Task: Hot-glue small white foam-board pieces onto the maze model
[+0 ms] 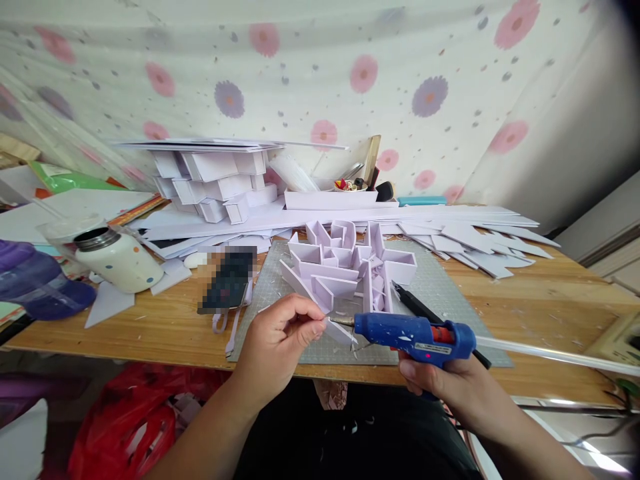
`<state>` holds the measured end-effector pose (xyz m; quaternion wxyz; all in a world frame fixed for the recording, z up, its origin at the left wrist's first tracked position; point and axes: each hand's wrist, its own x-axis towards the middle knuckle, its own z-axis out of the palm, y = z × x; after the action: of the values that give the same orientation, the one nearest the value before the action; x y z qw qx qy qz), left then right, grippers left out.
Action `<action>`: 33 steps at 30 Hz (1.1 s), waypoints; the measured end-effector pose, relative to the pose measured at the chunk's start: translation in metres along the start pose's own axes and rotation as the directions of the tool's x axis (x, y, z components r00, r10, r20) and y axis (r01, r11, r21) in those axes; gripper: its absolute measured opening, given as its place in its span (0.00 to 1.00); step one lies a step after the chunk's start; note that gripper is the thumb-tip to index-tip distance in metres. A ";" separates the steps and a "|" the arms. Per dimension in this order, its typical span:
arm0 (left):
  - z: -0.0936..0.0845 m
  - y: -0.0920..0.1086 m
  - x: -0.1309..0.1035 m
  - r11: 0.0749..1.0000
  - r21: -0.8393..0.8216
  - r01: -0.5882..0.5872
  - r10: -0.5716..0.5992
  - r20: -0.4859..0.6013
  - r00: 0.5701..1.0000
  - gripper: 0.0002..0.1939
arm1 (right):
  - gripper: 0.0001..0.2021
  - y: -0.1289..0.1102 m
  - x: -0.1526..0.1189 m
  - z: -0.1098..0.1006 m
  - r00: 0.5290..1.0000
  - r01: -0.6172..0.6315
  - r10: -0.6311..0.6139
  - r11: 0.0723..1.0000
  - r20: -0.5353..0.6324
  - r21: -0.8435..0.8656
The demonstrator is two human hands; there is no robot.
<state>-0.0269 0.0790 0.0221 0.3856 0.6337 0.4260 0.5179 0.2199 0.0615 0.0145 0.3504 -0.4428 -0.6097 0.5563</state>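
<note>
My right hand (435,377) is wrapped round the handle of a blue hot glue gun (415,335), its nozzle pointing left and a clear glue stick (550,356) sticking out behind. My left hand (285,337) is closed in a pinch, its fingertips beside the nozzle and at the end of a small white foam board strip (342,331). Just beyond the hands stands a white foam board model (345,257) with many upright walls. It rests on a grey cutting mat (435,280). A black utility knife (417,308) lies on the mat, partly hidden behind the glue gun.
A phone (230,277), a white bottle (123,260) and a purple bottle (40,280) are on the left. Behind stand a stacked white model (215,177) and a tool tray (325,200). Board offcuts (480,243) lie at right. A red bag (130,427) hangs below the table edge.
</note>
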 end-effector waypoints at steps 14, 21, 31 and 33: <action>-0.006 0.001 0.002 1.000 0.007 -0.020 0.020 0.013 1.000 0.01 | 0.18 0.008 0.002 -0.006 0.997 0.008 -0.007 1.000 0.073 -0.013; -0.009 0.003 0.002 0.998 0.054 -0.040 0.041 -0.013 0.999 0.03 | 0.13 0.009 0.002 -0.008 0.998 0.044 -0.045 0.999 0.049 0.024; -0.015 0.003 0.002 0.997 0.063 -0.038 0.038 -0.001 0.999 0.03 | 0.12 0.003 -0.006 -0.005 0.999 -0.012 0.015 0.995 -0.033 0.098; -0.016 0.004 0.002 0.997 0.066 -0.041 0.041 0.001 0.999 0.03 | 0.12 0.002 -0.006 -0.004 0.999 0.005 -0.002 0.996 -0.032 0.083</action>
<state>-0.0416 0.0799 0.0287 0.3533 0.6547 0.4299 0.5115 0.2266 0.0571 0.0138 0.3791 -0.4354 -0.5811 0.5736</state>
